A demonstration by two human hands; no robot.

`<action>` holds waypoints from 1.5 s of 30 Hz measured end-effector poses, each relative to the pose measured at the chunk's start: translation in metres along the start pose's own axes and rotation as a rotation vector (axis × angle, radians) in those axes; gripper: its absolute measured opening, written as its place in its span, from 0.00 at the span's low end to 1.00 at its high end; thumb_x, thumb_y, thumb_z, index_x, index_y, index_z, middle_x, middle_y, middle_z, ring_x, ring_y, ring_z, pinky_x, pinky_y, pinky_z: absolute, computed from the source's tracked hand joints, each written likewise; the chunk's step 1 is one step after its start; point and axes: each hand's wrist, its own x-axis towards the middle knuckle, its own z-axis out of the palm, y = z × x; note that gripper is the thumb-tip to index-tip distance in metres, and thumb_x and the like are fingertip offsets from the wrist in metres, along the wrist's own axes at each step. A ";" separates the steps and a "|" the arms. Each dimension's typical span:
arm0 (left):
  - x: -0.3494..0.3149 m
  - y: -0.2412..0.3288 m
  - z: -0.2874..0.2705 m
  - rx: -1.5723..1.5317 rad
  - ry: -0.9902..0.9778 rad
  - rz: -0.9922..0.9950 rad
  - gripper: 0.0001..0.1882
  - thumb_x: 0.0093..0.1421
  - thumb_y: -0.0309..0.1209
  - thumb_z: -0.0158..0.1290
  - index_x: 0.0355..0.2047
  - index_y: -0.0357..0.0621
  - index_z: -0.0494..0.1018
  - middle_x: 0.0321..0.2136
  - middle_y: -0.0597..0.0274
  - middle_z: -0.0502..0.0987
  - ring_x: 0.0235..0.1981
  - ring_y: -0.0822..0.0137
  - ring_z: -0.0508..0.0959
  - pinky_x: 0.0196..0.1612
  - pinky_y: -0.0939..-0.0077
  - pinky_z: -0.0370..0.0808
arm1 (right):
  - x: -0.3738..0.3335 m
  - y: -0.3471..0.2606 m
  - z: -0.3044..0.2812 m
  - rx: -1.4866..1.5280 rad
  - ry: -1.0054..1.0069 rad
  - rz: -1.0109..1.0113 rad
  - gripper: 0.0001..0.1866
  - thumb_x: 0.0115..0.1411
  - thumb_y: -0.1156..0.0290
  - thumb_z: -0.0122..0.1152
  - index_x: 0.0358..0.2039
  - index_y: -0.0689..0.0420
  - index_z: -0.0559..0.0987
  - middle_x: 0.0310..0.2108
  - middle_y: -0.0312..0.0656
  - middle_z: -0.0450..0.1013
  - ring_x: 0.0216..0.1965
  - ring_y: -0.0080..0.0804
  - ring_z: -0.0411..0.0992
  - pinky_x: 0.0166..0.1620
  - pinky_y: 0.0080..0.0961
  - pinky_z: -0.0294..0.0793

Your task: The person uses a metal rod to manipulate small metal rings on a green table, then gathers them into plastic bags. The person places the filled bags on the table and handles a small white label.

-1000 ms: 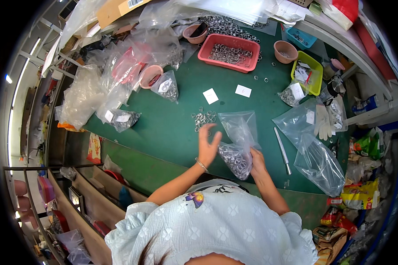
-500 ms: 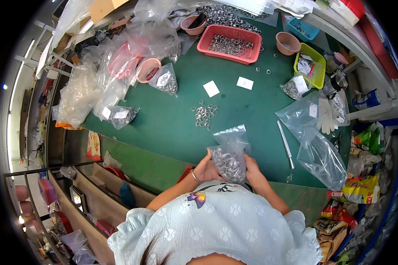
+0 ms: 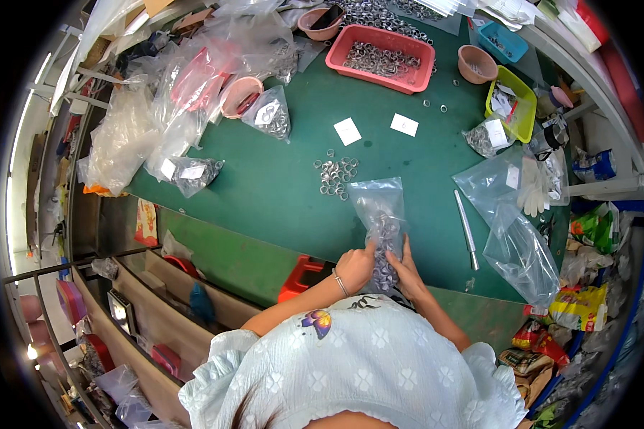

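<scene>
Head view: over at nine o'clock a heap of crumpled clear plastic bags point(image 3: 132, 125) slumps at the edge of the green work table point(image 3: 265, 186), with a small clear bag of metal rings with a white label point(image 3: 189, 174) lying just beside it. Toward eleven o'clock a round pink plastic bowl point(image 3: 237, 95) sits near another small bag of rings point(image 3: 270, 114). Near the middle, a loose pile of small silver metal rings point(image 3: 335, 174) lies on the mat, just at ten o'clock of the clear plastic bag half full of metal rings point(image 3: 381, 222) that stands at the near edge of the table. The left hand point(image 3: 355, 266) grips that bag's lower left side, fingers curled shut on the plastic; the right hand point(image 3: 406, 270) clamps the lower right side, fingers pressed against the bag. At twelve o'clock is a red rectangular plastic tray of rings point(image 3: 381, 48). Toward three o'clock a slim grey metal rod point(image 3: 467, 229) lies on the mat, then a yellow rectangular tray point(image 3: 511, 107) and large empty clear bags point(image 3: 516, 229).
</scene>
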 end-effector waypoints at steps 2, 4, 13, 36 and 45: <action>0.006 0.012 -0.008 0.056 0.068 0.091 0.23 0.53 0.24 0.45 0.51 0.36 0.60 0.19 0.43 0.73 0.20 0.47 0.74 0.23 0.57 0.71 | -0.010 -0.011 0.005 0.115 -0.064 0.014 0.43 0.57 0.61 0.56 0.64 0.53 0.40 0.58 0.48 0.52 0.56 0.37 0.56 0.54 0.33 0.61; 0.012 0.027 -0.013 0.033 0.174 0.176 0.19 0.52 0.24 0.47 0.47 0.37 0.65 0.19 0.46 0.74 0.20 0.49 0.75 0.23 0.60 0.71 | -0.011 -0.012 0.002 0.155 -0.042 0.067 0.38 0.60 0.59 0.53 0.63 0.50 0.44 0.57 0.46 0.54 0.55 0.35 0.58 0.54 0.34 0.61; 0.036 0.045 -0.001 -0.084 0.339 0.384 0.16 0.49 0.24 0.48 0.40 0.38 0.71 0.24 0.53 0.75 0.22 0.54 0.75 0.23 0.66 0.72 | -0.011 -0.049 0.003 0.421 -0.167 0.109 0.31 0.60 0.44 0.41 0.53 0.57 0.63 0.48 0.43 0.66 0.48 0.35 0.66 0.49 0.37 0.66; 0.130 -0.061 0.051 -0.456 0.482 -0.328 0.11 0.45 0.30 0.54 0.21 0.31 0.72 0.20 0.42 0.74 0.25 0.46 0.76 0.31 0.62 0.73 | 0.033 -0.092 0.009 -0.432 0.177 -0.163 0.20 0.63 0.60 0.45 0.42 0.65 0.74 0.37 0.43 0.73 0.37 0.28 0.71 0.42 0.25 0.69; 0.103 -0.042 0.002 -0.572 0.416 -0.142 0.09 0.47 0.28 0.52 0.20 0.32 0.69 0.17 0.44 0.73 0.22 0.46 0.74 0.27 0.60 0.71 | 0.017 -0.152 0.025 -0.538 0.216 -0.165 0.20 0.62 0.57 0.47 0.38 0.62 0.75 0.31 0.39 0.73 0.29 0.23 0.68 0.32 0.20 0.67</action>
